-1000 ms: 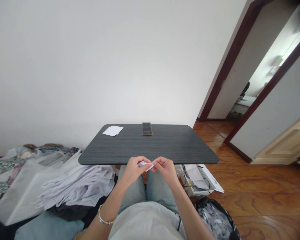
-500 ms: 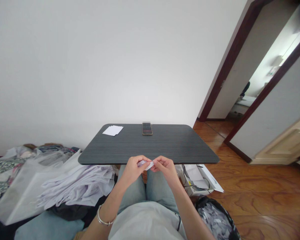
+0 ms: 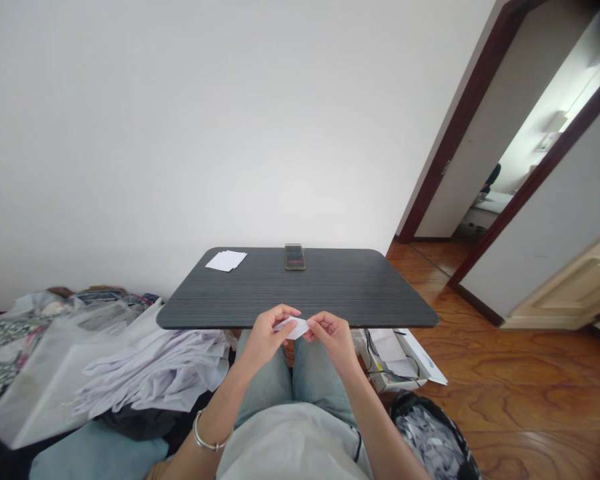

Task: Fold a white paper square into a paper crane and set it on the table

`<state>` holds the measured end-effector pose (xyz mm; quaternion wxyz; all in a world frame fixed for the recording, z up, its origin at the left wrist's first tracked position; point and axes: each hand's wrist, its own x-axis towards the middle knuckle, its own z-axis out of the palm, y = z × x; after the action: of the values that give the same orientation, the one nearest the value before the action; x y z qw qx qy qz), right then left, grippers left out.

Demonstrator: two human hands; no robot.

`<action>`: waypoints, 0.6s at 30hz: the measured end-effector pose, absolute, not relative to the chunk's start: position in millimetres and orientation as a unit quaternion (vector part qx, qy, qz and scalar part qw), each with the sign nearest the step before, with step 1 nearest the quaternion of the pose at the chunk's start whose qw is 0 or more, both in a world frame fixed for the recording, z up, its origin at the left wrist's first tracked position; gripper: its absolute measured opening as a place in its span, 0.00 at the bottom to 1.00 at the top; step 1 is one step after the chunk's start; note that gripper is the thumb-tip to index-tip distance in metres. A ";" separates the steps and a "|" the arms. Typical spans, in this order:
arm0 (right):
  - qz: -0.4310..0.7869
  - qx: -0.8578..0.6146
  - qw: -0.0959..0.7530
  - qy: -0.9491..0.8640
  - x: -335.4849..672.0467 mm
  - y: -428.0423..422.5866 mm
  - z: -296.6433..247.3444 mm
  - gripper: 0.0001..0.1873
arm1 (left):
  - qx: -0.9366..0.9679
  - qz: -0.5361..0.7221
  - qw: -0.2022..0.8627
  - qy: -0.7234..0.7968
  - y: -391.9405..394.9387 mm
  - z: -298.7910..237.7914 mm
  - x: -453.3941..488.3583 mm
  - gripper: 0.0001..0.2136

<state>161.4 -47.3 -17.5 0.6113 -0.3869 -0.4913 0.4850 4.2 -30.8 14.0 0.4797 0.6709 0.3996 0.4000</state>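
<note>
A small folded piece of white paper (image 3: 295, 327) is pinched between both hands, just in front of the near edge of a dark grey table (image 3: 330, 293). My left hand (image 3: 266, 335) grips its left end with thumb and fingers closed; a silver bangle is on that wrist. My right hand (image 3: 333, 336) pinches its right end. Both hands hover above my lap, in light jeans.
A phone (image 3: 295, 257) lies at the table's far middle, and a few white paper sheets (image 3: 225, 261) at its far left. Heaped white paper and bags (image 3: 145, 373) lie on the left. A bin of paper scraps (image 3: 433, 437) stands at the right; beyond it is an open doorway (image 3: 520, 167).
The hands have risen slightly and the paper shows a little more between them; the left fingers have shifted on it.
</note>
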 end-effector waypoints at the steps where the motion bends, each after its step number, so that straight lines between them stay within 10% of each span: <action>1: 0.488 -0.385 0.616 -0.484 160.8 -47.0 -17.5 0.12 | 0.669 0.401 0.482 0.399 -30.7 14.4 4.4 0.14; 18: 0.517 -0.378 0.578 -0.506 161.0 -47.7 -16.0 0.16 | 0.656 0.415 0.484 0.404 -29.4 13.0 6.2 0.13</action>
<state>161.0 -47.7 -16.0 0.5782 -0.3779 -0.5058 0.5167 6.2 -29.4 13.0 0.4838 0.6559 0.4040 0.4154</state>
